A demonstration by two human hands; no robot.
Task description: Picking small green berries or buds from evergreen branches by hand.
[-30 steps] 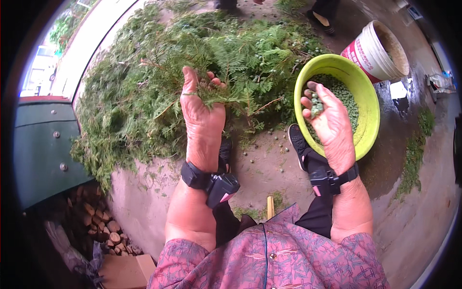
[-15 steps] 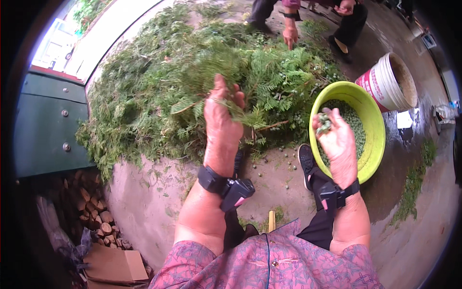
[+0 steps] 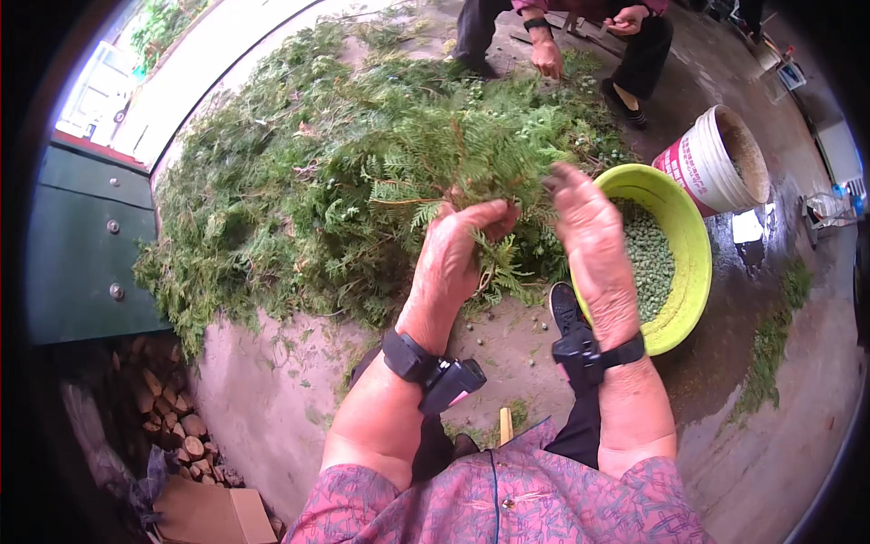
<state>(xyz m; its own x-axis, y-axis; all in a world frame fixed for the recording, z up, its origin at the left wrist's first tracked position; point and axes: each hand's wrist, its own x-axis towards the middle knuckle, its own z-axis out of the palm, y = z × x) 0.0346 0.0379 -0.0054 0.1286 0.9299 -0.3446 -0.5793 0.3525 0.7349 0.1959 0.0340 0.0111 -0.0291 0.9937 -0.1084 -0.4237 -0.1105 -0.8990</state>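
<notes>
My left hand (image 3: 453,254) is closed around a leafy evergreen branch (image 3: 462,150), whose flat green sprays fan out above the fingers. To its right, beside the foliage, my right hand (image 3: 594,240) is raised with fingers stretched out and slightly blurred; I see nothing in it. Its edge overlaps the yellow-green bucket (image 3: 696,281), which stands by my right foot. Many small green cones (image 3: 648,258) lie inside that bucket. A big heap of cut evergreen branches (image 3: 272,199) spreads across the ground beyond my hands.
A white and red bucket (image 3: 716,163) stands tilted behind the yellow-green one. Across the heap, another person's hand (image 3: 546,56) reaches down at the branches. At left are a green metal panel (image 3: 86,245), stacked firewood (image 3: 177,422) and a cardboard box (image 3: 213,512).
My right hand has moved from over the bucket leftward to the branch, and the green cones in it no longer show. My left hand has shifted right with its branch.
</notes>
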